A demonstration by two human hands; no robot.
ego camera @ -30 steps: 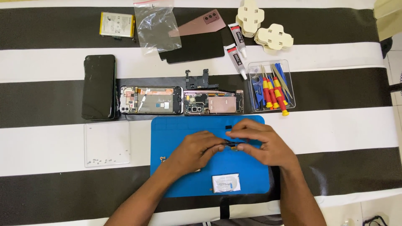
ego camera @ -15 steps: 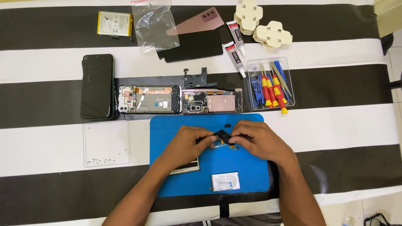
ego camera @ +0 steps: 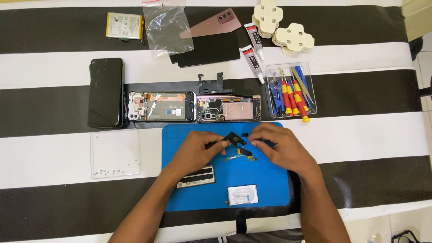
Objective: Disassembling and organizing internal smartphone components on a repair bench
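Both my hands rest over a blue work mat (ego camera: 270, 193). My left hand (ego camera: 198, 150) and my right hand (ego camera: 276, 145) pinch a small black phone part (ego camera: 236, 139) between their fingertips, held just above the mat. A thin flex cable with an orange tip (ego camera: 240, 156) lies on the mat right under the part. A flat dark battery-like strip (ego camera: 195, 177) lies under my left wrist, and a small grey-white pad (ego camera: 243, 195) sits near the mat's front edge.
Two opened phone bodies (ego camera: 162, 107) (ego camera: 229, 109) lie just beyond the mat, a black screen (ego camera: 105, 92) to their left. A clear tray of screwdrivers and tweezers (ego camera: 290, 90) stands at right. A clear screw tray (ego camera: 114, 153), glue tubes (ego camera: 252, 58), back cover (ego camera: 211, 24).
Both hands have shifted left and toward the mat's far edge, lifting the small black part; the dark strip and the flex cable are now uncovered on the mat.
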